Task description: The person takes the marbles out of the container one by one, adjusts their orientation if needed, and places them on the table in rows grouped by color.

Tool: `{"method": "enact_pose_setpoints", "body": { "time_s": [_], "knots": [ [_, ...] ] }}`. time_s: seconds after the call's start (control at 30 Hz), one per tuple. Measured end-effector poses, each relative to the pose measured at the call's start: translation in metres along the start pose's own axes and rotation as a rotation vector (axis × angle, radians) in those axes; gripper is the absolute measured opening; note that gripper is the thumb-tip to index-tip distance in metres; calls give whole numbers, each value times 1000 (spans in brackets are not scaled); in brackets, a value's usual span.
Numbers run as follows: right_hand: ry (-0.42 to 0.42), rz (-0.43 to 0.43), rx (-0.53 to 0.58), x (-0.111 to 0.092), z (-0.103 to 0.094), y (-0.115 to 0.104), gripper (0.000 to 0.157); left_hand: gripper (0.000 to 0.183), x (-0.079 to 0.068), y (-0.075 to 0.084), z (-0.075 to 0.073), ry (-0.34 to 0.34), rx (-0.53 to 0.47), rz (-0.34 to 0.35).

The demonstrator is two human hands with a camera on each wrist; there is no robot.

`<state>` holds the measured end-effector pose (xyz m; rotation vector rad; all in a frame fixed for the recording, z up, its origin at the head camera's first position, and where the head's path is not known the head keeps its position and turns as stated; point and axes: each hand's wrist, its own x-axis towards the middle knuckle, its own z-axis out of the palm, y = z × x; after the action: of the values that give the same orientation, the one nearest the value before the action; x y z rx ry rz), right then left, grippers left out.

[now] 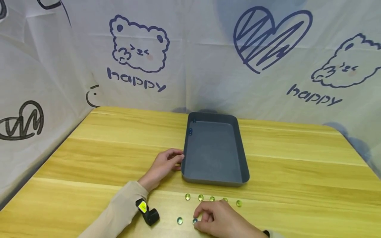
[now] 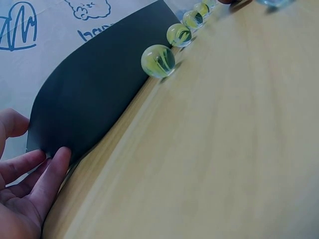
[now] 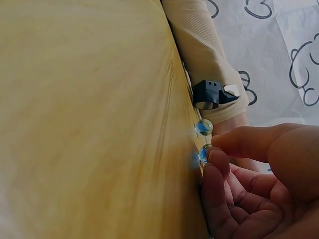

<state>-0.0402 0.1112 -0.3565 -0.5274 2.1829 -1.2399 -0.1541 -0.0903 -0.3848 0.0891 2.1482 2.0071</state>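
Thumb and fingers of my right hand [image 1: 221,218] pinch a clear marble with blue inside [image 1: 194,221] at the table's near side. The right wrist view shows this marble [image 3: 204,153] at the fingertips, low by the wooden surface. Another blue-tinted marble [image 1: 180,220] lies just to its left. My left hand [image 1: 162,167] touches the left wall of a dark grey rectangular tray [image 1: 215,182], its fingers against the outside. In the left wrist view those fingers [image 2: 52,172] rest loosely along the tray's wall [image 2: 94,84].
Several yellow-green marbles [image 1: 188,197] form a row between the tray and my right hand, which partly covers one. A few dark blue marbles [image 1: 190,132] sit inside the tray along its left wall. A printed white cloth [image 1: 205,79] hangs behind the wooden table [image 1: 128,132].
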Motion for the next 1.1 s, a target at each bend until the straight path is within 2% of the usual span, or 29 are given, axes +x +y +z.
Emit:
{"method": "enact_pose_setpoints", "body": {
  "time_s": [0.43,0.77,1.1],
  "knots": [
    [-1,-5,-5,-2,-1,-2,10,27,0,-1,1,7,11,1],
    [-40,-54,26,-2,0,-1,29,26,0,-1,0,6,11,1],
    [-25,-69,-1,-1,1,0,18,26,0,0,1,11,21,-2]
  ]
}}
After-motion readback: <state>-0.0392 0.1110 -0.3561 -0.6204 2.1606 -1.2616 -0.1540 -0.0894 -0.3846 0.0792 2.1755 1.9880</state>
